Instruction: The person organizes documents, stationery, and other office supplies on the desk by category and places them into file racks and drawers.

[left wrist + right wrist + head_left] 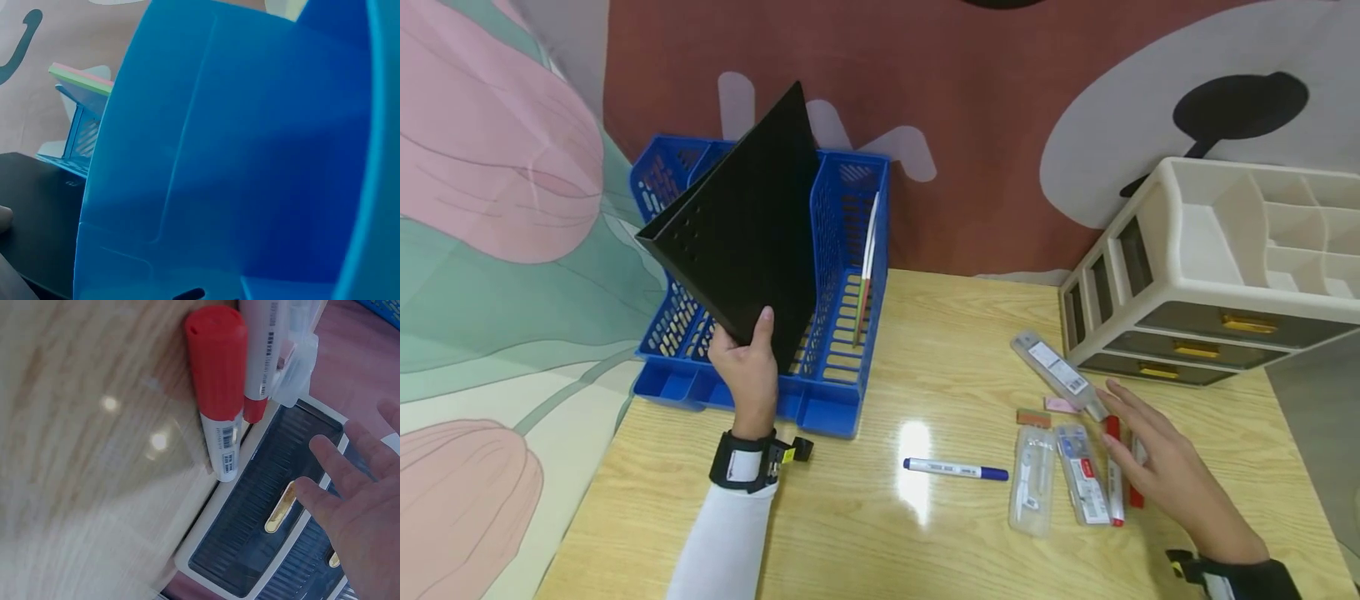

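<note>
My left hand (pixel 748 379) grips the lower edge of a black file folder (pixel 752 225), thumb on its near face. The folder stands tilted in a blue file rack (pixel 823 408), over its middle compartments; its far lower part is hidden. In the left wrist view, a blue rack wall (pixel 219 156) fills most of the picture. With fingers extended, my right hand (pixel 1180 467) hovers over two red-capped markers (pixel 217 375) beside the drawer unit (pixel 1225 300). Nothing shows in its grasp. Clear plastic cases (pixel 1032 482) lie just left of these markers.
A blue marker (pixel 955 469) lies mid-table. Another clear case (pixel 1060 371) touches the area before the drawer unit, near a pink eraser-like block (pixel 1061 405) and a brown-green block (pixel 1033 417). Thin coloured booklets (pixel 867 267) stand in the rack's right compartment. Patterned cloth hangs behind.
</note>
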Tool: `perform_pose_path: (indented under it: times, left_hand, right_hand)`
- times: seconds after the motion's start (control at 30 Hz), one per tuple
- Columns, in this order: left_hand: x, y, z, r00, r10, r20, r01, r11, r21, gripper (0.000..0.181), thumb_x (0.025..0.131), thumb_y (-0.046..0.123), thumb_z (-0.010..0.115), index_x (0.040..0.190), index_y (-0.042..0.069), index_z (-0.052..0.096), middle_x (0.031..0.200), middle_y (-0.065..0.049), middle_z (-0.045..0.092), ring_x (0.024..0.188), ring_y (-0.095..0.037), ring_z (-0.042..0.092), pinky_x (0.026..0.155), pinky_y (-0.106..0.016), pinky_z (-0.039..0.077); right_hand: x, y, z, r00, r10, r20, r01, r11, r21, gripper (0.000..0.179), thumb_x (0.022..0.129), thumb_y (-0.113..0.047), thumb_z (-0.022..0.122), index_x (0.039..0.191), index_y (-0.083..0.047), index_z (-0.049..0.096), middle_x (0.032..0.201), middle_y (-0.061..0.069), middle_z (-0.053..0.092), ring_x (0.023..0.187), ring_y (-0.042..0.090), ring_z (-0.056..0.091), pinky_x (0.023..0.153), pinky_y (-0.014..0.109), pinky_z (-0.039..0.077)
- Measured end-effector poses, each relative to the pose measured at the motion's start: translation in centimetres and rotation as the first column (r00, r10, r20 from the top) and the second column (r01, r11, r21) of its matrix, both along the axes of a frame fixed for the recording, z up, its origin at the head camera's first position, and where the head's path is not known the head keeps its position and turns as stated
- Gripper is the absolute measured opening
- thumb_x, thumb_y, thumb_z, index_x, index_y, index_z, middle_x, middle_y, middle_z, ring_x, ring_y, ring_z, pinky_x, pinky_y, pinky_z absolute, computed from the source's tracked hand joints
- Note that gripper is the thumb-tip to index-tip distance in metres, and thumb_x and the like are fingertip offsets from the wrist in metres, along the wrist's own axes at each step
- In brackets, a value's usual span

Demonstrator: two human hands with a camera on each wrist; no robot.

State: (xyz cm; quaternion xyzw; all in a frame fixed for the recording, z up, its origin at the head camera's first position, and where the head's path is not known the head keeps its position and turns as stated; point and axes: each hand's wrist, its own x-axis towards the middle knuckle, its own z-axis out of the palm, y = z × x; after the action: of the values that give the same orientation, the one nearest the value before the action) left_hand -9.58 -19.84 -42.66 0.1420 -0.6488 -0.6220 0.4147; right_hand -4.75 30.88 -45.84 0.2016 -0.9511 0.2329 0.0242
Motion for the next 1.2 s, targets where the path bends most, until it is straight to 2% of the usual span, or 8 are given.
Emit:
perform_pose_path:
  times: [0.07,0.2,0.3,0.53,0.77,0.9,1.1,1.2]
  left_hand:
    - [0.1,0.1,-0.1,1.0,-0.007,0.003,0.007,1.0,-0.006,0.02,0.084,0.009,0.074,0.1,-0.003,0.07,0.095,-0.003,0.073,0.086,-0.018,0.063,0.072,-0.025,0.05]
    - [0.8,0.8,0.8,1.0,-0.015,0.007,0.015,0.999,-0.03,0.019,0.083,0.004,0.074,0.097,-0.008,0.071,0.09,-0.007,0.074,0.081,-0.015,0.064,0.068,-0.022,0.049]
    - [1.1,1.3,1.5,1.0,-0.025,0.013,0.026,1.0,-0.018,0.019,0.082,0.002,0.075,0.096,-0.009,0.071,0.087,-0.005,0.074,0.079,-0.014,0.064,0.067,-0.021,0.05]
    - [1.1,1.4,1.1,0.998,-0.066,0.017,0.067,0.997,-0.026,0.02,0.081,0.0,0.075,0.098,-0.01,0.071,0.09,-0.001,0.074,0.083,-0.015,0.064,0.07,-0.02,0.051]
    - [0.5,0.2,-1.3,0.992,-0.107,0.069,0.111,0.992,-0.057,0.027,0.078,0.008,0.079,0.102,-0.004,0.072,0.097,-0.01,0.073,0.089,-0.017,0.065,0.073,-0.021,0.054]
    - [0.7,-0.2,-1.8,0.986,-0.136,0.096,0.144,0.985,-0.09,0.029,0.077,0.012,0.081,0.102,-0.001,0.073,0.099,-0.016,0.073,0.089,-0.017,0.066,0.073,-0.021,0.055]
    - [1.0,-0.5,-1.7,0.977,-0.159,0.141,0.178,0.976,-0.13,0.028,0.078,0.011,0.08,0.101,-0.003,0.071,0.098,-0.02,0.071,0.087,-0.016,0.066,0.072,-0.019,0.054]
    - [1.5,-0.1,-0.6,0.973,-0.15,0.176,0.18,0.969,-0.169,0.027,0.08,0.007,0.077,0.103,-0.005,0.07,0.101,-0.023,0.071,0.089,-0.019,0.066,0.073,-0.02,0.054]
  right_hand:
    - [0.1,0.0,0.0,1.0,-0.01,0.015,0.009,1.0,0.01,0.068,0.086,-0.018,0.071,0.148,-0.02,0.042,0.156,0.015,0.035,0.133,0.048,0.037,0.085,0.079,0.038]
    - [0.3,0.0,-0.1,1.0,-0.023,0.02,0.023,1.0,0.003,0.068,0.086,-0.019,0.072,0.148,-0.02,0.043,0.154,0.018,0.037,0.132,0.049,0.038,0.085,0.079,0.037]
    - [0.4,0.0,-0.1,1.0,-0.025,0.017,0.025,1.0,0.0,0.067,0.086,-0.019,0.072,0.147,-0.019,0.044,0.153,0.019,0.038,0.131,0.05,0.038,0.085,0.079,0.037]
    - [0.6,0.1,-0.4,1.0,-0.021,0.012,0.022,1.0,-0.022,0.067,0.086,-0.017,0.072,0.147,-0.018,0.044,0.153,0.019,0.038,0.131,0.05,0.038,0.085,0.078,0.038]
    - [0.7,0.1,-0.4,0.999,-0.029,0.034,0.03,0.999,-0.03,0.067,0.087,-0.02,0.071,0.148,-0.019,0.043,0.153,0.019,0.038,0.133,0.048,0.036,0.085,0.078,0.038]
    - [0.7,0.1,-0.5,0.998,-0.038,0.052,0.039,0.999,-0.014,0.067,0.088,-0.023,0.07,0.149,-0.021,0.042,0.154,0.018,0.036,0.134,0.048,0.035,0.085,0.079,0.037]
    - [0.6,0.2,-0.6,0.999,-0.032,0.034,0.033,0.999,-0.023,0.067,0.087,-0.02,0.071,0.148,-0.021,0.042,0.154,0.017,0.037,0.133,0.047,0.036,0.086,0.078,0.038]
    - [0.7,0.2,-0.6,0.998,-0.034,0.046,0.035,0.999,-0.023,0.067,0.088,-0.02,0.07,0.148,-0.02,0.042,0.155,0.017,0.036,0.134,0.048,0.035,0.087,0.078,0.037]
